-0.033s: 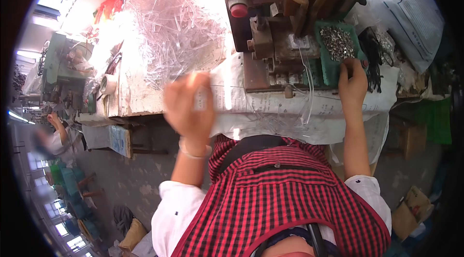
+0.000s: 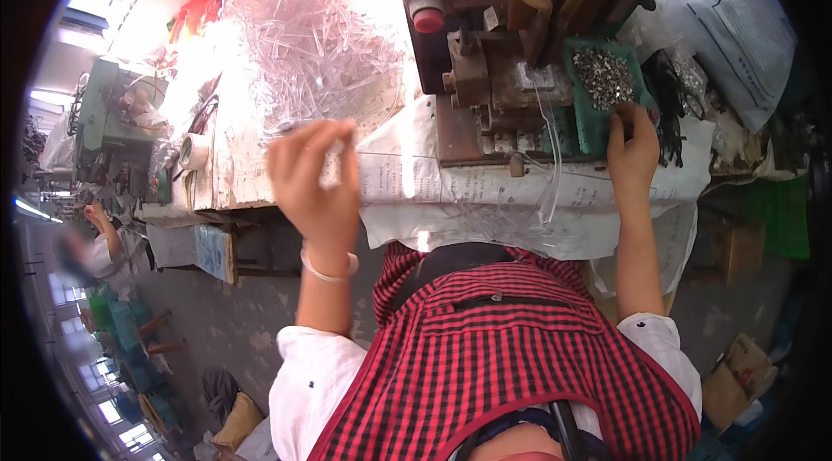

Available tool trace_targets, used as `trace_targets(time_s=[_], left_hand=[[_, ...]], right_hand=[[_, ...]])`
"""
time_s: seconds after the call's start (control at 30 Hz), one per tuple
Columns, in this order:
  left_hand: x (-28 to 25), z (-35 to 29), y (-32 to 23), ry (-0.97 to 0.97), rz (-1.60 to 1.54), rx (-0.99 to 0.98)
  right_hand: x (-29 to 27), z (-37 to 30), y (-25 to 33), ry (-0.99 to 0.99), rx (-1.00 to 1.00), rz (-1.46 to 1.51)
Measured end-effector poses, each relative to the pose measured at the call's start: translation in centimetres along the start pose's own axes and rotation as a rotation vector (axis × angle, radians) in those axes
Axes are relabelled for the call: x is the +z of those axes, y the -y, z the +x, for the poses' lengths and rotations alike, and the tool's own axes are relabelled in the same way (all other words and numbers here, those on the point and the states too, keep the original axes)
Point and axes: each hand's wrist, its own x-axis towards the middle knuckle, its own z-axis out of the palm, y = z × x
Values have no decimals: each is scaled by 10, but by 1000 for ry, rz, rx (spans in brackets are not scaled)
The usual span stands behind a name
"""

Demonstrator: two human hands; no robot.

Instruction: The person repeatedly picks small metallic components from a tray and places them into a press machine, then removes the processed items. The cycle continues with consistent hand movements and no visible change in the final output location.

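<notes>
My left hand (image 2: 314,179) is raised over the table's front edge, just short of a heap of clear plastic strips (image 2: 303,54). Its fingers are loosely bent, with a gap beside the thumb, and nothing shows in them. At the right, my right hand (image 2: 634,145) reaches to the near edge of a green tray (image 2: 591,136). Thumb and fingertips come together beside the small metal pieces (image 2: 605,77) in it; what they pinch is too small to make out. Between the hands stands a bench press (image 2: 511,71), from which a clear strip (image 2: 548,114) hangs.
A red button (image 2: 427,19) sits on the press's left side. White printed sheeting (image 2: 399,171) covers the table's front. Black cords (image 2: 669,106) and plastic bags (image 2: 741,36) lie right of the tray. A tape roll (image 2: 194,151) is at the left; another person (image 2: 104,244) sits farther off.
My left hand has shifted left, away from the press and toward the side of the strip heap. The right hand stays at the tray.
</notes>
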Motion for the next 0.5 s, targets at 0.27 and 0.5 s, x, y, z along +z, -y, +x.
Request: trace_targets(time_s=[0.27,0.5], left_hand=[[60,16,71,321,125,-31],[157,-3,84,720,547,-136]], right_hand=[[24,24,11,-43,-85,43],[-6,-7,3,-152,-96,-51]])
